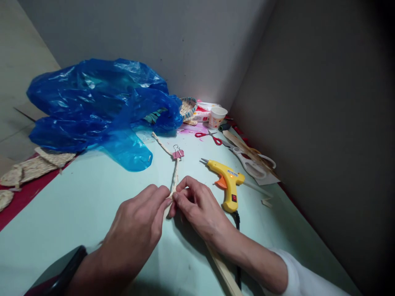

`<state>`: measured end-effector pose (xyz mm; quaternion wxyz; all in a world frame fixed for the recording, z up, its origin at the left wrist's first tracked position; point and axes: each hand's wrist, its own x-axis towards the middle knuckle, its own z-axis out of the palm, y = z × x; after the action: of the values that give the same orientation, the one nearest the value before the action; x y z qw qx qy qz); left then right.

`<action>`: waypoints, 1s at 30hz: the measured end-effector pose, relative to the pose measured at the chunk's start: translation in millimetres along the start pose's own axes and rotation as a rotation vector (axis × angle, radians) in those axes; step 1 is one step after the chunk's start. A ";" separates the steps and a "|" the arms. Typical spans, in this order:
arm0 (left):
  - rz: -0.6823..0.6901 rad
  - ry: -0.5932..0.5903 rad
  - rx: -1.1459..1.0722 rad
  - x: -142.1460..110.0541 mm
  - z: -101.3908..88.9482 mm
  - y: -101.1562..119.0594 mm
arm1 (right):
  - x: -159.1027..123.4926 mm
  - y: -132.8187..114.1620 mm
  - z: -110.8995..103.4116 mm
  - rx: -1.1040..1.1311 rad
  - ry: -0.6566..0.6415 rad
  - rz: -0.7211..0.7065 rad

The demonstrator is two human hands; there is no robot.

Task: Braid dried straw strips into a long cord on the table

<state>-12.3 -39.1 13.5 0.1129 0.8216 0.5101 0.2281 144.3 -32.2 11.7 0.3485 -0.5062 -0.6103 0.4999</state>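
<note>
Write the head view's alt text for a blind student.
Left hand and right hand hold a pale braided cord bearing a pink clip. A yellow glue gun lies to the right, a blue plastic bag behind, at left.

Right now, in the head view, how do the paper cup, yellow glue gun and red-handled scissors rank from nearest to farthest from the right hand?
1. Yellow glue gun: just to the right of the right hand.
2. Red-handled scissors: farther forward, beyond the glue gun.
3. Paper cup: farthest, standing behind the scissors.

Two grey walls (203, 37) meet behind a pale green tabletop (83, 197)
</note>
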 end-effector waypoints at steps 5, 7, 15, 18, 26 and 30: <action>0.104 0.077 0.060 -12.0 3.4 1.6 | -0.2 0.8 -0.4 0.034 -0.001 0.003; 0.140 0.099 0.110 -15.6 5.7 1.9 | 0.4 1.3 -0.9 0.096 -0.021 0.008; 0.522 0.252 0.338 -20.9 17.9 1.0 | 2.3 -1.7 -1.1 0.522 -0.098 0.130; 0.529 0.160 0.348 -25.6 20.3 6.0 | 2.5 2.0 -1.9 0.540 -0.095 0.109; -0.149 -0.035 -0.301 9.2 -9.3 7.2 | 5.6 4.8 -7.5 0.520 -0.093 0.112; -0.337 -0.456 -0.913 28.7 -6.9 2.5 | 6.1 4.5 -10.3 0.438 -0.126 0.056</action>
<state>-2.9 -15.1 28.0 0.6016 0.6243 0.4466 0.2213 153.6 -23.6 9.5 0.3974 -0.4027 -0.4934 0.6607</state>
